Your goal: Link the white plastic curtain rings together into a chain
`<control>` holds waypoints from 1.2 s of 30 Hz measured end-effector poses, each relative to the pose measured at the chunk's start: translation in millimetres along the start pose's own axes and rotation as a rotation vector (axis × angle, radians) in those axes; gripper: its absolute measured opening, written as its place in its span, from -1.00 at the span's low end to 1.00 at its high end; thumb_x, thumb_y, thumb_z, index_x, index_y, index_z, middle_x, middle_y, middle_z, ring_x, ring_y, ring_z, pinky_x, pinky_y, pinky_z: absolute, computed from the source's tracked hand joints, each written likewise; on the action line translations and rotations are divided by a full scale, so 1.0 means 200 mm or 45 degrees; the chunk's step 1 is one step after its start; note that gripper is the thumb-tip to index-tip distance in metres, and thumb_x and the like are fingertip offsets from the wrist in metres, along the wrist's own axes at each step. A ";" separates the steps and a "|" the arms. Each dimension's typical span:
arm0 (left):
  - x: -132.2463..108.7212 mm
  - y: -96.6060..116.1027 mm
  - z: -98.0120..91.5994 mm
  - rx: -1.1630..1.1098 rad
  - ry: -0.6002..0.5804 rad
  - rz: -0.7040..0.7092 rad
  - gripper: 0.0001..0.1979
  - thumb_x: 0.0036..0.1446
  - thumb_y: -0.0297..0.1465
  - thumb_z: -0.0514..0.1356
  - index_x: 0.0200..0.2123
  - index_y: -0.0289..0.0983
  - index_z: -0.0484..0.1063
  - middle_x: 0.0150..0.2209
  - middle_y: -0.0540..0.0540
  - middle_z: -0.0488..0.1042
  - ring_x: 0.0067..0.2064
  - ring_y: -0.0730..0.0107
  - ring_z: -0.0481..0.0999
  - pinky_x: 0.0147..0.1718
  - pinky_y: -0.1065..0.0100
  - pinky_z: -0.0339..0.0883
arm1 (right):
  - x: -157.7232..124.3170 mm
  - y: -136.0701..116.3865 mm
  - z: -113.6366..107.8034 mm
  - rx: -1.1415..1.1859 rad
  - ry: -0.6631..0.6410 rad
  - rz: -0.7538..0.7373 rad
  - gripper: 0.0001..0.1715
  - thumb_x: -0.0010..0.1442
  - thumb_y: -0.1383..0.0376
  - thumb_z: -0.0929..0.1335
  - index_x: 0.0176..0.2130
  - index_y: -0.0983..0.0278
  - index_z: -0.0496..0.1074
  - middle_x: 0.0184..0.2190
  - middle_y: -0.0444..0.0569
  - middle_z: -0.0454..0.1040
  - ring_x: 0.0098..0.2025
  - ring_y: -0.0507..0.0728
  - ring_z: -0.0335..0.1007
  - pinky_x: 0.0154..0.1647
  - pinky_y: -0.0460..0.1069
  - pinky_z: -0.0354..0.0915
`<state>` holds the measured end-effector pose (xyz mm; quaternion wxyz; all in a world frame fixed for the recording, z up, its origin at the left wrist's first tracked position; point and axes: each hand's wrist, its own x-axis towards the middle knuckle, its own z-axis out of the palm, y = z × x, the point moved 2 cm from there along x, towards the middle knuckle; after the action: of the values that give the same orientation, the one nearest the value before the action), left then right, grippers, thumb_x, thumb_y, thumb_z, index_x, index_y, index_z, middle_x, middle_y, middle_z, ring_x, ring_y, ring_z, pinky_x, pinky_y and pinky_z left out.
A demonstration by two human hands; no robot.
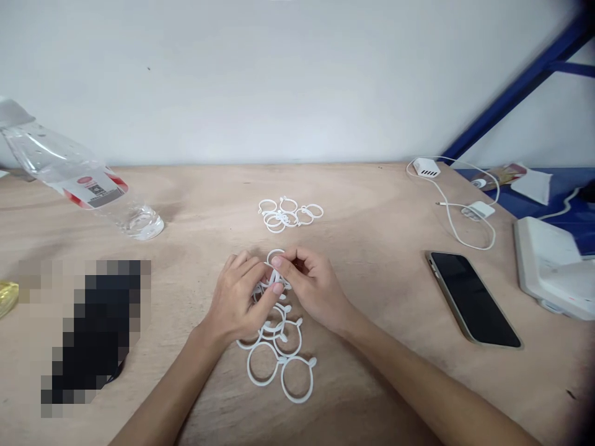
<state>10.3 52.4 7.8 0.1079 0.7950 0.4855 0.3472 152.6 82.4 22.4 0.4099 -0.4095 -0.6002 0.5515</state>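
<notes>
My left hand (pixel 237 298) and my right hand (pixel 320 290) meet over the middle of the wooden table. Between the fingertips of both is a white plastic ring (pixel 275 272) with a small tab; thumbs and forefingers pinch it, and fingers partly cover it. Beneath and in front of my hands lies a loose, overlapping group of similar white rings (pixel 282 360), each with a small knob-like tab on its edge. My left hand hides some of them. Farther back, a smaller cluster of white rings (pixel 281 217) rests on the table, apart from my hands.
A clear plastic bottle (pixel 95 189) leans at the left, near a dark pixelated object (pixel 100 334). On the right lie a phone (pixel 473 300), a white cable (pixel 449 210) with a white adapter (pixel 426 168), and a white device (pixel 546 263). A pale wall (pixel 279 80) bounds the back.
</notes>
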 end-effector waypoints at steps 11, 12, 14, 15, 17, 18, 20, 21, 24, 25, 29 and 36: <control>0.00 -0.01 0.01 -0.113 -0.017 0.011 -0.40 0.31 -0.06 -0.33 -0.45 -0.25 0.32 -0.48 -0.08 0.23 -0.36 0.23 0.17 -0.34 0.15 0.14 | -0.05 -0.01 0.06 -0.107 -0.014 -0.046 -0.69 0.22 0.10 0.29 -0.45 0.24 0.29 -0.59 -0.19 0.23 -0.54 -0.01 0.11 -0.54 -0.09 0.10; 0.00 -0.01 0.01 -0.115 -0.022 0.001 -0.39 0.31 -0.04 -0.33 -0.45 -0.25 0.33 -0.47 -0.08 0.22 -0.35 0.22 0.17 -0.33 0.14 0.14 | -0.05 0.00 0.06 -0.097 -0.015 -0.038 -0.68 0.22 0.09 0.29 -0.45 0.24 0.30 -0.59 -0.19 0.25 -0.54 -0.01 0.11 -0.55 -0.09 0.10; 0.00 -0.02 0.01 -0.115 -0.029 -0.010 -0.38 0.30 -0.03 -0.34 -0.43 -0.25 0.33 -0.47 -0.08 0.21 -0.35 0.21 0.18 -0.33 0.13 0.15 | -0.06 0.00 0.06 -0.078 -0.025 -0.017 -0.67 0.22 0.08 0.29 -0.45 0.24 0.30 -0.59 -0.18 0.27 -0.54 -0.01 0.13 -0.55 -0.09 0.11; 0.00 -0.02 0.01 -0.114 -0.033 -0.013 -0.38 0.30 -0.03 -0.35 -0.43 -0.26 0.33 -0.47 -0.08 0.21 -0.35 0.21 0.18 -0.33 0.13 0.16 | -0.05 -0.01 0.06 -0.071 -0.039 -0.008 -0.67 0.21 0.07 0.30 -0.45 0.24 0.31 -0.58 -0.17 0.28 -0.53 -0.01 0.14 -0.54 -0.09 0.13; 0.00 -0.02 0.01 -0.104 -0.026 -0.028 -0.40 0.30 -0.05 -0.32 -0.45 -0.26 0.31 -0.46 -0.08 0.21 -0.34 0.21 0.18 -0.33 0.12 0.16 | -0.03 -0.01 0.04 -0.104 -0.065 -0.021 -0.66 0.21 0.07 0.30 -0.46 0.25 0.34 -0.57 -0.16 0.31 -0.51 0.01 0.20 -0.49 -0.08 0.17; 0.00 -0.02 0.01 -0.093 -0.017 -0.039 -0.44 0.31 -0.08 -0.29 -0.47 -0.26 0.30 -0.46 -0.08 0.21 -0.34 0.21 0.18 -0.33 0.12 0.17 | -0.01 -0.02 0.01 -0.157 -0.055 -0.048 -0.66 0.21 0.07 0.30 -0.45 0.25 0.37 -0.55 -0.15 0.34 -0.48 0.02 0.24 -0.45 -0.07 0.20; 0.00 -0.02 0.00 -0.066 0.002 -0.058 -0.53 0.29 -0.15 -0.19 -0.48 -0.27 0.29 -0.44 -0.09 0.21 -0.33 0.20 0.18 -0.33 0.12 0.18 | 0.06 -0.02 -0.08 -0.356 0.044 -0.138 -0.69 0.22 0.10 0.28 -0.39 0.25 0.43 -0.48 -0.11 0.41 -0.40 0.07 0.32 -0.34 -0.04 0.25; 0.00 -0.02 0.00 -0.052 0.007 -0.064 -0.60 0.27 -0.20 -0.13 -0.47 -0.28 0.31 -0.42 -0.11 0.22 -0.32 0.20 0.19 -0.33 0.12 0.18 | 0.10 -0.01 -0.13 -0.496 0.141 -0.195 -0.73 0.22 0.14 0.28 -0.32 0.26 0.46 -0.41 -0.08 0.45 -0.34 0.09 0.35 -0.28 -0.01 0.27; 0.00 -0.01 0.00 -0.020 -0.017 -0.057 -0.76 0.17 -0.36 -0.03 -0.34 -0.32 0.39 -0.36 -0.15 0.29 -0.27 0.18 0.21 -0.29 0.11 0.20 | 0.24 0.03 -0.29 -0.987 0.333 -0.262 -0.65 0.18 0.27 0.26 -0.07 0.32 0.46 -0.23 0.07 0.45 -0.24 0.17 0.37 -0.11 0.07 0.27; 0.00 0.00 -0.01 -0.012 -0.029 -0.052 -0.78 0.13 -0.40 -0.01 -0.30 -0.32 0.41 -0.34 -0.16 0.31 -0.26 0.17 0.22 -0.27 0.11 0.21 | 0.28 0.05 -0.33 -1.134 0.353 -0.236 -0.58 0.19 0.28 0.25 0.01 0.33 0.42 -0.16 0.12 0.42 -0.15 0.22 0.37 -0.06 0.10 0.25; -0.01 0.00 -0.01 0.010 -0.046 -0.053 -0.70 0.04 -0.50 0.02 -0.17 -0.30 0.44 -0.26 -0.17 0.35 -0.21 0.17 0.24 -0.19 0.09 0.24 | 0.38 0.13 -0.42 -1.447 0.312 0.021 -0.50 0.25 0.17 0.20 0.13 0.22 0.35 -0.04 0.17 0.33 -0.04 0.31 0.35 -0.11 0.14 0.26; -0.01 0.02 -0.02 0.024 -0.026 -0.076 -0.60 -0.02 -0.54 0.05 -0.10 -0.27 0.47 -0.21 -0.16 0.37 -0.17 0.15 0.26 -0.16 0.09 0.25 | 0.38 0.21 -0.44 -1.389 0.318 -0.044 -0.65 0.26 0.15 0.21 -0.14 0.22 0.47 -0.18 0.09 0.42 -0.20 0.22 0.38 -0.20 0.09 0.25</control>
<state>9.7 48.8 11.5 0.1154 0.7848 0.5111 0.3311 211.7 184.3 -10.7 0.2155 -0.6146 -0.7519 0.1016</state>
